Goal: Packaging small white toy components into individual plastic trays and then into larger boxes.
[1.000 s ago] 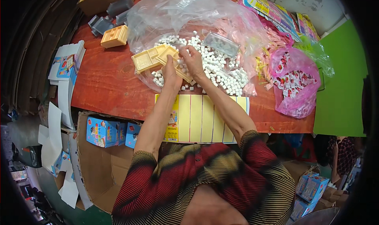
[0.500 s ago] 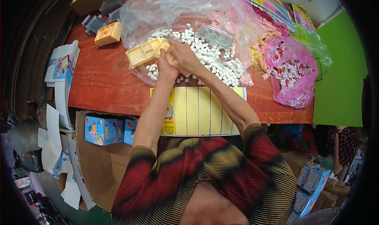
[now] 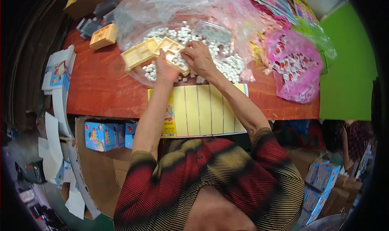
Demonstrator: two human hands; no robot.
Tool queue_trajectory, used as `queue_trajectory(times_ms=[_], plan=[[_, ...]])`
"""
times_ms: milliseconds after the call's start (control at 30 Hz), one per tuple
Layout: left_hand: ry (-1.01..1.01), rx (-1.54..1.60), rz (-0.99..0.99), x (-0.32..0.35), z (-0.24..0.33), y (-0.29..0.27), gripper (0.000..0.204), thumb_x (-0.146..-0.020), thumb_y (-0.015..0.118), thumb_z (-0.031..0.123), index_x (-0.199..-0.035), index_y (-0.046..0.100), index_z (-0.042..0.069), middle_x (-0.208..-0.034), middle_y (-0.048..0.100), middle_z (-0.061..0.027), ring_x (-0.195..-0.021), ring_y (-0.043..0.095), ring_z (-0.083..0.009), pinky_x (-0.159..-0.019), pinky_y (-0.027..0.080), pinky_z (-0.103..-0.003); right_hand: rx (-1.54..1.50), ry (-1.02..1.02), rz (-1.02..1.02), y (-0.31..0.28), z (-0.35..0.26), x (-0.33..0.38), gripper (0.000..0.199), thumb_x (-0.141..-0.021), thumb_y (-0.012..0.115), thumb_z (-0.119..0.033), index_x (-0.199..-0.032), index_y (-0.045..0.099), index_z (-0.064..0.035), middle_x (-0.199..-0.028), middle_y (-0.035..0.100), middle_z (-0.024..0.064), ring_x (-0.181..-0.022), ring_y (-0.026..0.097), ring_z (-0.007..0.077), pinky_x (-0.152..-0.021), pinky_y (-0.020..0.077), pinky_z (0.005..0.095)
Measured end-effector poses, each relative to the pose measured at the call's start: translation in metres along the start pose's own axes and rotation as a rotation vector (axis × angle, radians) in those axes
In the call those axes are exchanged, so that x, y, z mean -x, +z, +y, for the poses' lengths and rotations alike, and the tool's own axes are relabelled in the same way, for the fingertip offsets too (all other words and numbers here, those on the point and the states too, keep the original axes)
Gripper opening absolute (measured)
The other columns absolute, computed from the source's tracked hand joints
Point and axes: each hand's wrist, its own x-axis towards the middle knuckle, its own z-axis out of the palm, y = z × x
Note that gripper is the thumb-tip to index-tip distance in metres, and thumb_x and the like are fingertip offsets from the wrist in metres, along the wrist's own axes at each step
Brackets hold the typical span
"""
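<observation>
At the red table (image 3: 97,91), work in progress: a big clear plastic bag (image 3: 142,12) lay spread across the far side, crumpled, w/ a yellow striped sheet (image 3: 204,109) flat at the near edge, just in front of me. Off to my R, well apart from my hands, sat a pink bag (image 3: 300,94), open, w/ small red-and-white packets inside.

My R hand (image 3: 200,58) was bent over the right end of the cream tray (image 3: 171,43), fingers curled, tips at its compartments; whether they pinched anything, I couldn't tell. My L hand (image 3: 165,71) was grasping that same tray by its left side, thumb up over the edge. The tray was tilted, above the near part of the white pile, its left end against or over a second tray (image 3: 135,57); contact btwn the two unclear.

Smallest in the scene: white cubes (image 3: 231,69), loose in a heap beyond and to the R of the tray, w/ some showing in its lower compartment by my R fingertips.

Step in hand, as I judged it: cubes being worked in the tray, L steadying, R on the fine stuff. Next move, IMO, called for a firm L hold, less tilt, and a light R touch, so no cubes spilled.
</observation>
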Motion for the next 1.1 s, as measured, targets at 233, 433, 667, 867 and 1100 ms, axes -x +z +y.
queue_trajectory(times_ms=[233,433,667,867,1100], plan=[[-0.012,-0.162,0.085,0.007,0.006,0.005,0.042,-0.088,0.024,0.032,-0.119,0.034,0.005,-0.117,0.041,-0.0122,-0.108,0.039,-0.0259,-0.093,0.030,-0.042,0.019,-0.095,-0.028,0.010,0.001,-0.007,0.013,-0.067,0.057,-0.011,-0.079,0.056,-0.0062,-0.075,0.055,0.0087,-0.073,0.052,0.0257,-0.062,0.0411,0.0356],[-0.083,-0.168,0.179,0.017,0.008,0.022,0.046,-0.088,0.025,0.036,-0.120,0.032,0.004,-0.121,0.037,-0.0136,-0.111,0.036,-0.0282,-0.094,0.028,-0.045,-0.069,-0.007,-0.006,-0.016,0.001,0.006,0.010,-0.070,0.054,-0.015,-0.074,0.056,-0.0060,-0.070,0.053,0.0071,-0.071,0.052,0.0253,-0.062,0.0412,0.0358],[-0.083,-0.144,0.185,0.022,0.018,0.013,0.045,-0.087,0.031,0.034,-0.123,0.030,0.007,-0.125,0.033,-0.0153,-0.116,0.031,-0.0311,-0.096,0.023,-0.049,0.011,0.627,0.164,-0.147,0.042,0.077,0.013,-0.076,0.052,-0.010,-0.083,0.056,-0.0002,-0.075,0.057,0.0105,-0.070,0.055,0.0205,-0.062,0.0421,0.0275],[-0.132,-0.155,0.140,0.026,0.019,0.014,0.045,-0.088,0.028,0.032,-0.124,0.027,0.006,-0.126,0.030,-0.0155,-0.117,0.029,-0.0318,-0.096,0.022,-0.050,0.239,0.679,0.139,-0.174,0.053,0.109,0.015,-0.072,0.053,-0.010,-0.083,0.057,-0.0004,-0.075,0.057,0.0105,-0.069,0.055,0.0192,-0.063,0.0421,0.0268],[-0.173,-0.176,0.083,0.025,0.015,0.005,0.045,-0.088,0.028,0.032,-0.124,0.027,0.005,-0.126,0.030,-0.0163,-0.116,0.030,-0.0328,-0.096,0.023,-0.050,0.499,0.503,-0.102,-0.118,0.051,0.110,0.027,-0.063,0.056,-0.015,-0.089,0.055,-0.0071,-0.077,0.049,0.0123,-0.078,0.048,0.0282,-0.066,0.0383,0.0388]])
